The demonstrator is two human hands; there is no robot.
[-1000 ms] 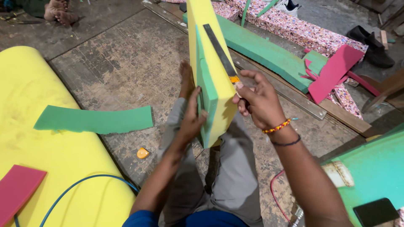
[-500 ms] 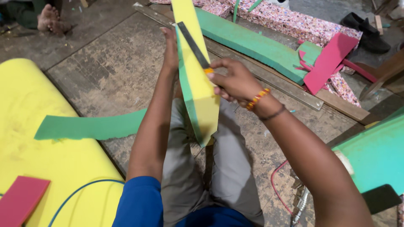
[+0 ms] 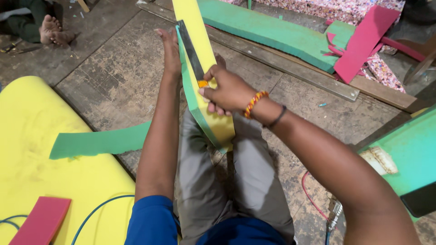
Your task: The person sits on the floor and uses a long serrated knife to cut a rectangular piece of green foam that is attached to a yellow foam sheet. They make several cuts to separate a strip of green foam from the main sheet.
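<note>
A long yellow foam slab with a green layer on its left face (image 3: 213,122) stands on edge over my legs and runs away from me. My left hand (image 3: 170,50) reaches far along its green side and holds it steady. My right hand (image 3: 227,90) grips the orange handle of a knife whose dark blade (image 3: 190,50) lies against the slab's upper edge, pointing away from me. The slab's near end rests between my knees.
A large yellow foam sheet (image 3: 32,149) lies at left with a green foam strip (image 3: 97,141), a red foam piece (image 3: 41,222) and a blue cable on it. Green (image 3: 272,31) and pink foam offcuts (image 3: 363,41) and a wooden plank lie ahead. Another person's bare feet (image 3: 52,29) are at top left.
My left arm has stretched out and its hand slid farther up the slab. The knife hand moved lower along the slab's edge, toward me. The slab now leans flatter.
</note>
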